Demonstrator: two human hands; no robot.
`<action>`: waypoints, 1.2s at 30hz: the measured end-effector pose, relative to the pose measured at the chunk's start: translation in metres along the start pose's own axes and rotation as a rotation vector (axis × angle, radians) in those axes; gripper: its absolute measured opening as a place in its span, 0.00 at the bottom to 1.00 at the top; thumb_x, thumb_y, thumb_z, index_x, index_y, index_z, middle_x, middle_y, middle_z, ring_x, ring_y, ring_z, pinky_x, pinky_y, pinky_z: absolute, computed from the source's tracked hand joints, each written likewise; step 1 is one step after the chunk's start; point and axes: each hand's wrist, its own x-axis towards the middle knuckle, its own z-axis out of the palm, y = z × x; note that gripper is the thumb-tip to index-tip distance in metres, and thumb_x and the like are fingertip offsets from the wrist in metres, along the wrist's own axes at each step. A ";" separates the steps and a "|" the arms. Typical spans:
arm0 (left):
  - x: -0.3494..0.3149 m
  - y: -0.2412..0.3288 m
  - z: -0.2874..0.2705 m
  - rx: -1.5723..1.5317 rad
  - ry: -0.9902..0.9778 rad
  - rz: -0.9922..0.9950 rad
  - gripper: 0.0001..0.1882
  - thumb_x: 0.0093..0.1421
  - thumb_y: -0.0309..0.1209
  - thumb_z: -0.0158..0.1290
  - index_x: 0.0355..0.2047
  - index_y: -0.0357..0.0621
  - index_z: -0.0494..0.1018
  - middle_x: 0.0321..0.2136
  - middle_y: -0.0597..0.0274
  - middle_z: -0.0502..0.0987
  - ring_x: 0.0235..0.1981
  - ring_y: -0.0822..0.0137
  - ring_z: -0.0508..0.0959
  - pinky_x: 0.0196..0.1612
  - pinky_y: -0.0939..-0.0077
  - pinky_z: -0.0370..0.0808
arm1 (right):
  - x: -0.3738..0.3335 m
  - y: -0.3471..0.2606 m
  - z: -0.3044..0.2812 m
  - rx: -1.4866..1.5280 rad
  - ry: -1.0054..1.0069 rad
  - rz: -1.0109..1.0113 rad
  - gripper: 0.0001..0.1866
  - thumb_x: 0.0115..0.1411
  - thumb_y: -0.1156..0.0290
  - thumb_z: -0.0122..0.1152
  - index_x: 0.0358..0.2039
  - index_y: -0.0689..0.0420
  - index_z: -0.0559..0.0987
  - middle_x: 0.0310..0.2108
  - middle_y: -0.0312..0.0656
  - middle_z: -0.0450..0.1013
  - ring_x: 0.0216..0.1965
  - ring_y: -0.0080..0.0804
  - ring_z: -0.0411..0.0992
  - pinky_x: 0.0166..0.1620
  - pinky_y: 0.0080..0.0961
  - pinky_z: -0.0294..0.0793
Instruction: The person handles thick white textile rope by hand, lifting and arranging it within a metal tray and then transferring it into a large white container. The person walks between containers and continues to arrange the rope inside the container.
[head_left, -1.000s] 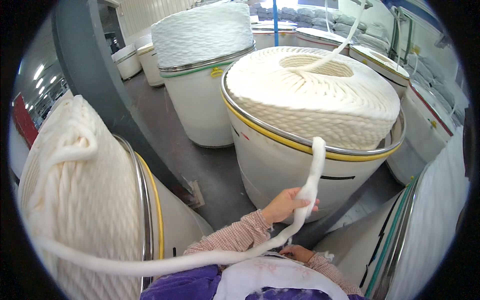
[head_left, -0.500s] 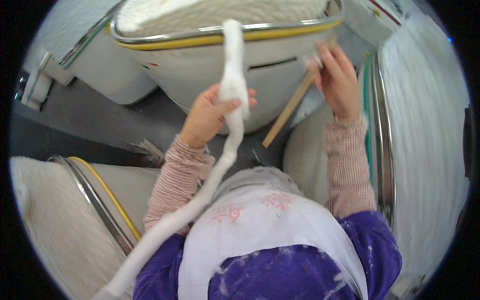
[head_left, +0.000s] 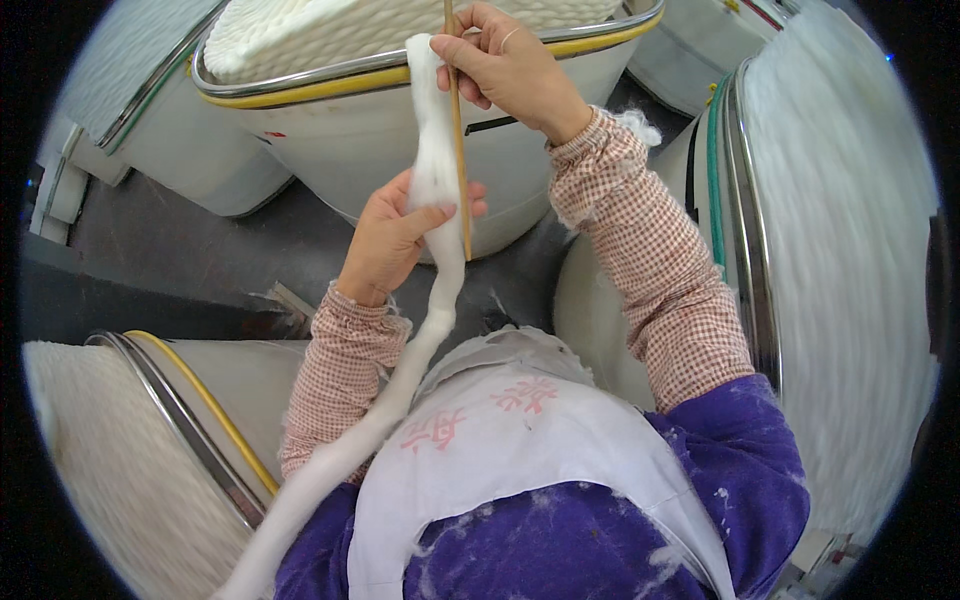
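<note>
A thick, soft white cotton sliver [head_left: 432, 130] hangs in front of me and runs down past my left forearm to the lower left. My left hand [head_left: 380, 245] is closed around it, thumb on top and fingertips showing on its far side. Upright along the sliver's right side is a thin wooden stick [head_left: 459, 160]. My right hand [head_left: 515, 75] grips this stick near its upper part, the thumb touching the sliver's top edge. The stick's lower tip reaches just below my left fingertips.
Straight ahead stands a large white can [head_left: 340, 150] with a metal and yellow rim, full of coiled sliver [head_left: 300, 40]. Similar filled cans stand at the lower left [head_left: 235, 375], upper left [head_left: 205, 150] and right [head_left: 705, 170]. Dark floor [head_left: 150, 240] shows between them.
My right hand has swung left and up from the right side, bringing the stick from a slant to upright against the sliver. My left hand keeps its hold and has shifted slightly left.
</note>
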 end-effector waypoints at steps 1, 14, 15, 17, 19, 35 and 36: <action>0.001 -0.001 0.000 0.002 -0.009 0.008 0.23 0.60 0.21 0.54 0.56 0.34 0.65 0.47 0.45 0.77 0.48 0.58 0.79 0.50 0.63 0.77 | 0.002 0.002 0.000 0.014 0.003 0.005 0.11 0.65 0.65 0.55 0.36 0.61 0.70 0.22 0.38 0.76 0.18 0.17 0.68 0.20 0.15 0.68; 0.007 -0.011 0.027 0.119 -0.005 0.094 0.14 0.65 0.27 0.49 0.48 0.31 0.69 0.34 0.53 0.80 0.33 0.65 0.81 0.36 0.71 0.79 | -0.017 0.006 -0.004 0.245 0.120 0.102 0.14 0.61 0.64 0.60 0.36 0.62 0.72 0.27 0.40 0.75 0.24 0.24 0.71 0.29 0.24 0.72; 0.008 -0.012 0.028 0.115 0.016 0.071 0.15 0.66 0.27 0.48 0.50 0.29 0.68 0.35 0.52 0.79 0.34 0.64 0.81 0.39 0.69 0.79 | -0.019 0.006 -0.007 0.297 0.062 0.156 0.13 0.61 0.65 0.60 0.36 0.62 0.72 0.26 0.39 0.75 0.25 0.22 0.71 0.29 0.22 0.72; 0.008 -0.015 0.029 0.099 -0.083 0.062 0.16 0.66 0.26 0.47 0.51 0.29 0.67 0.37 0.51 0.79 0.35 0.64 0.81 0.40 0.69 0.79 | -0.021 0.009 -0.010 0.291 0.020 0.117 0.11 0.62 0.67 0.60 0.36 0.63 0.73 0.26 0.38 0.75 0.25 0.20 0.71 0.29 0.20 0.72; 0.009 -0.019 0.028 0.049 -0.151 0.042 0.17 0.67 0.26 0.45 0.53 0.28 0.65 0.37 0.51 0.78 0.36 0.64 0.80 0.41 0.69 0.78 | -0.022 0.014 -0.011 0.123 0.030 -0.002 0.11 0.61 0.67 0.60 0.36 0.63 0.74 0.24 0.37 0.74 0.24 0.20 0.71 0.28 0.20 0.71; 0.011 -0.038 0.026 -0.080 -0.148 -0.052 0.14 0.68 0.31 0.40 0.49 0.36 0.66 0.24 0.66 0.65 0.19 0.79 0.58 0.25 0.81 0.61 | -0.048 0.021 -0.017 0.158 0.113 0.002 0.09 0.60 0.70 0.59 0.35 0.62 0.75 0.25 0.38 0.73 0.28 0.23 0.70 0.32 0.23 0.71; 0.010 -0.039 0.025 -0.096 -0.154 -0.069 0.14 0.68 0.31 0.40 0.49 0.36 0.66 0.24 0.67 0.64 0.19 0.79 0.57 0.24 0.82 0.60 | -0.049 0.023 -0.017 -0.012 0.139 -0.011 0.08 0.61 0.70 0.59 0.36 0.62 0.75 0.26 0.36 0.73 0.29 0.20 0.69 0.33 0.20 0.70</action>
